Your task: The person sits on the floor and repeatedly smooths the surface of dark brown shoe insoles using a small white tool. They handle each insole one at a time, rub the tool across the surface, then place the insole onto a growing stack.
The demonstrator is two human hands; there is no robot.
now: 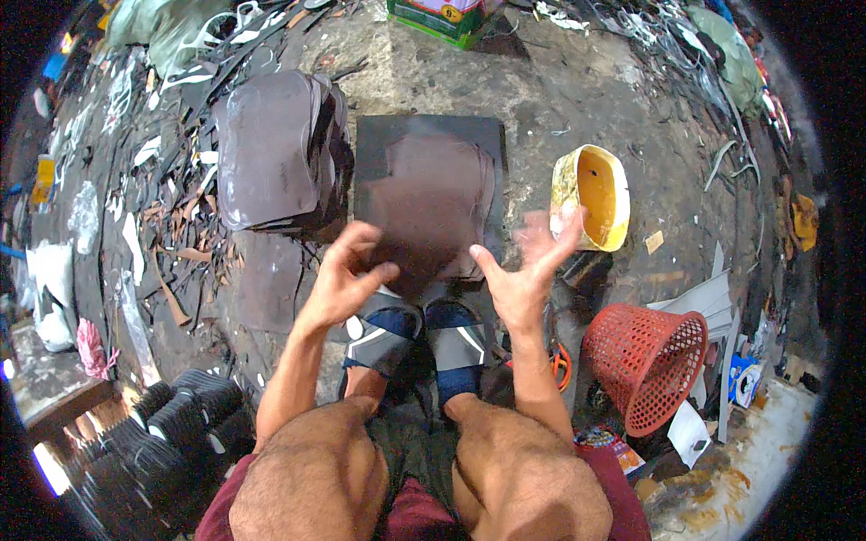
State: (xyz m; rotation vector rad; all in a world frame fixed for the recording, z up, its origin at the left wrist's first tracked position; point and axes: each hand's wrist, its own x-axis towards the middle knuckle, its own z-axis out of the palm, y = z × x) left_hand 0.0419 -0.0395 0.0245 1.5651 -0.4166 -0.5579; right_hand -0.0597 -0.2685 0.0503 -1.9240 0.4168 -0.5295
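Both hands hover over the near edge of a dark square board (373, 135) on the floor. On that board lies a small stack of brown, sole-shaped flat sheets (433, 194). My left hand (347, 275) has its fingers curved with thumb apart, and nothing shows in it. Fingers spread and partly blurred, my right hand (528, 270) holds nothing; its fingertips overlap the rim of a yellow oval tub (603, 194) in the view, and I cannot tell if they touch. A taller pile of similar brown sheets (266, 149) stands left of the board.
A red perforated basket (622, 361) lies tipped at the right, beside pale sheets (708, 307). Black ribbed soles (167, 442) are heaped at lower left. Scraps (185, 212) litter the left floor. A green-edged box (437, 20) stands at the far side.
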